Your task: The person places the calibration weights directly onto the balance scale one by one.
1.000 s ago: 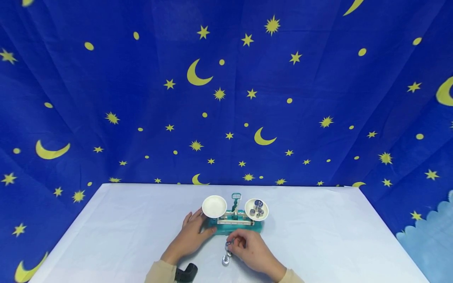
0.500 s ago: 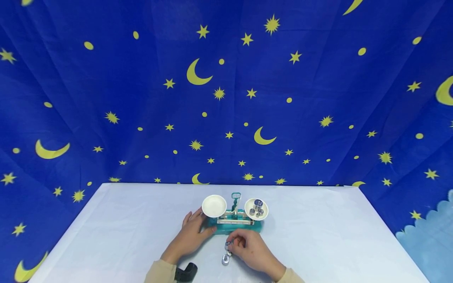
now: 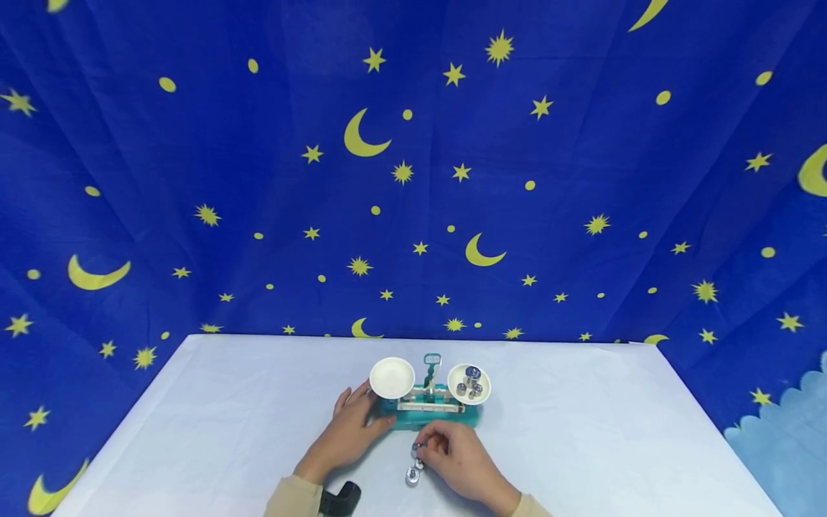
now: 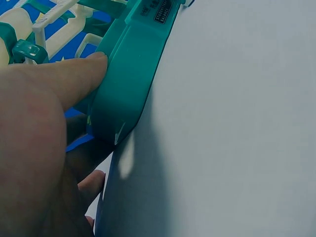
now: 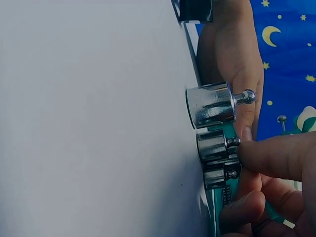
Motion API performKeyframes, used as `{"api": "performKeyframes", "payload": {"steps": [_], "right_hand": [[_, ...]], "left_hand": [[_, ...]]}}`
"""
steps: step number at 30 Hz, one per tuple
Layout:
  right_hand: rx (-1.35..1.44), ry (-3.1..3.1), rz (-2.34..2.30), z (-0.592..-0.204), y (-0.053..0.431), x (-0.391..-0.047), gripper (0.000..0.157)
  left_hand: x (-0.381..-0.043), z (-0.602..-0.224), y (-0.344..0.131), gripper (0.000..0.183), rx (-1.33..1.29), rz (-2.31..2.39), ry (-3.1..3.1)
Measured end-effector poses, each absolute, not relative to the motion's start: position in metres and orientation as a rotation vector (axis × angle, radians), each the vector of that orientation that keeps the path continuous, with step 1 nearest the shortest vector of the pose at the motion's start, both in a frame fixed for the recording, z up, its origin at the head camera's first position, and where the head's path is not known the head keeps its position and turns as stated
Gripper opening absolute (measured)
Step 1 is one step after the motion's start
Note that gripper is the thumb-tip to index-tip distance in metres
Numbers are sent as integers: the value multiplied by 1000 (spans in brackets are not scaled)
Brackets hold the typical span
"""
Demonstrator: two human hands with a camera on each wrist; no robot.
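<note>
A green table balance (image 3: 429, 416) with two white pans stands on the white table. My left hand (image 3: 349, 434) grips the left end of its base, the thumb (image 4: 84, 74) lying on top. In front of the base, three silver weights stand in a short row: a large one (image 5: 210, 106), a middle one (image 5: 212, 145) and a small one (image 5: 216, 176) farthest from me. My right hand (image 3: 461, 456) has thumb and forefinger around the knob of the small weight, which is still on the table. Several weights (image 3: 472, 377) sit in the right pan (image 3: 487, 388).
The left pan (image 3: 392, 378) is bare. A black band (image 3: 341, 499) shows beside my left wrist. White cloth covers the table (image 3: 581, 431), and a blue curtain (image 3: 413, 201) with stars and moons hangs behind it.
The head view shifts very slightly. Both hands, the balance and the weights otherwise stay where they were.
</note>
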State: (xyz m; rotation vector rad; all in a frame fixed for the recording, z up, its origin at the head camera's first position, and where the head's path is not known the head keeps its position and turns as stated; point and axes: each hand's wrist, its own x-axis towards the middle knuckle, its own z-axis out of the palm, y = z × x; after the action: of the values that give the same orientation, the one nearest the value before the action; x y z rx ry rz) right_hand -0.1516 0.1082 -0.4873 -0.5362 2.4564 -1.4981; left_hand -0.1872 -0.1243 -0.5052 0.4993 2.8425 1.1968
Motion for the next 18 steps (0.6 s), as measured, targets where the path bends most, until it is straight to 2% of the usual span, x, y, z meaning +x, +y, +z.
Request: {"api": "performKeyframes", "payload": {"steps": [18], "right_hand": [[-581, 2524, -1467, -485, 108, -149, 5]], "left_hand": [[-187, -505, -124, 74, 481, 1194, 2827]]}}
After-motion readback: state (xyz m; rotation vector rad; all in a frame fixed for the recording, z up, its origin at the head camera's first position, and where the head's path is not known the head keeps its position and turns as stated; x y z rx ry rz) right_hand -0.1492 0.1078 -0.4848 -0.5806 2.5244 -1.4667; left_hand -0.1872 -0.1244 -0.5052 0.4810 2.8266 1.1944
